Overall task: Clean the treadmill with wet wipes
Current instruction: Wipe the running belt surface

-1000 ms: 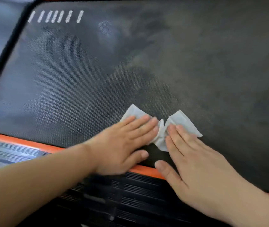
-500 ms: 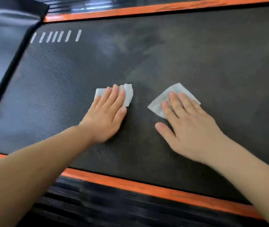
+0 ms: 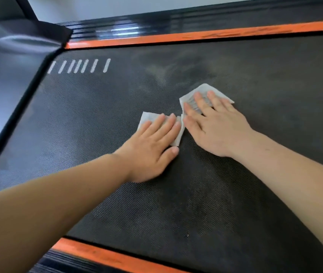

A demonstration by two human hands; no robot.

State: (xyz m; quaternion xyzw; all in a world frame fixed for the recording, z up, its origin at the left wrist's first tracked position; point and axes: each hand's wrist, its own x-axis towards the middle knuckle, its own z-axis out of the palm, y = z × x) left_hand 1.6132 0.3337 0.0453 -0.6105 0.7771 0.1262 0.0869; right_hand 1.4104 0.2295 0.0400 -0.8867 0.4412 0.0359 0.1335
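At the far left I read the dark glossy motor cover [image 3: 9, 75], which meets the treadmill belt [image 3: 97, 138] along a diagonal edge. Just inside that edge, a row of short white stripes [image 3: 79, 66] is printed on the belt near its far corner. The far orange side strip [image 3: 196, 37] runs along the belt's upper border, and the near orange side strip [image 3: 89, 253] runs along its lower border. Around mid-belt, the left hand [image 3: 150, 148] lies flat, palm down. Its fingers are straight and held close together on the left wet wipe [image 3: 146, 118], with the thumb extended to the right onto bare belt. This wipe shows as a white corner beyond the fingertips and a narrow strip beside the index finger. I cannot tell whether its edge touches the right wet wipe [image 3: 204, 89], which sits immediately to the right and slightly farther up the belt. The right hand [image 3: 217, 133] presses that wipe flat with straight, slightly spread fingers, its thumb lying just beside the left hand's index finger. A pale grey smear [image 3: 162, 74] marks the belt beyond both wipes.
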